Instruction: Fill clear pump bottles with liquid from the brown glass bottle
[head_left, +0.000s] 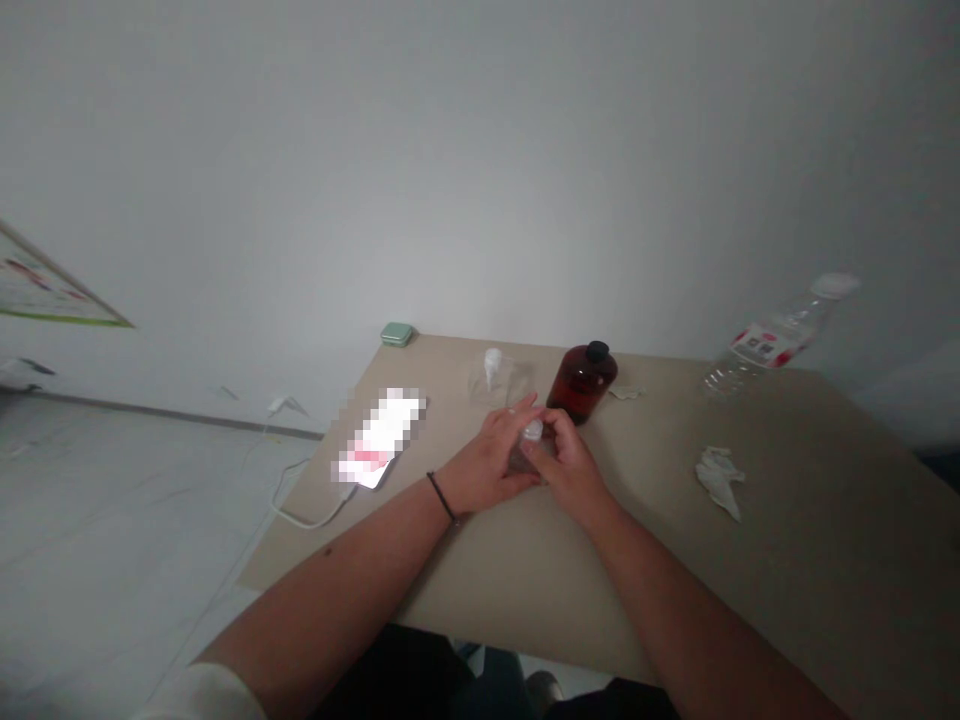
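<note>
Near the middle of the table, a small clear bottle with a whitish cap (532,430) is held between both hands. My left hand (495,465) wraps round its left side, with a dark band on the wrist. My right hand (574,465) grips it from the right, its thumb by the cap. Fingers cover most of the bottle's body. Just behind the hands stands a dark brown bottle with a black cap (583,382). A clear container with a white nozzle (492,372) is behind my left hand.
On the table (480,590) lie a lit phone (384,435) with a white cable (304,522), a green case (397,334) at the back left, and crumpled tissue (720,480) at right. A large clear plastic bottle (776,340) stands at the back right, before the wall.
</note>
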